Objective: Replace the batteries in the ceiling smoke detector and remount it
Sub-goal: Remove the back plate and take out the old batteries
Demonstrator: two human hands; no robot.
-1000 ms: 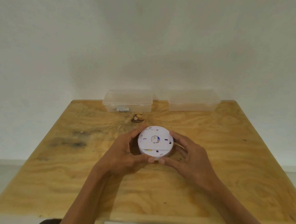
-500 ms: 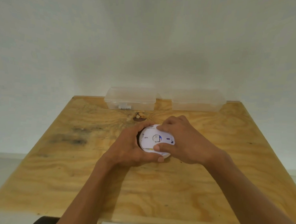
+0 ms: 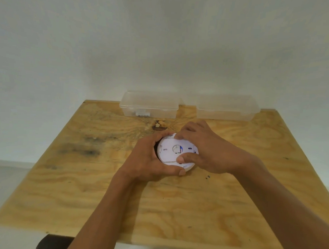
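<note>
A round white smoke detector (image 3: 171, 153) lies back side up at the middle of the wooden table (image 3: 231, 210), its flat mounting plate facing me. My left hand (image 3: 147, 161) cups its left and near rim, thumb under the front edge. My right hand (image 3: 209, 150) lies over its right side, fingers on the far rim and thumb pressed on the plate. Both hands hide part of the rim.
Two clear lidded plastic boxes stand at the table's far edge against the white wall: the left box (image 3: 151, 104) holds small white pieces, the right box (image 3: 227, 108) looks empty. A dark knot (image 3: 159, 125) marks the wood behind the detector. A dark stool edge (image 3: 53, 243) shows below the table.
My right hand has moved from the detector's near right rim to lie over its top and right side, thumb on the plate. My left hand keeps its hold.
</note>
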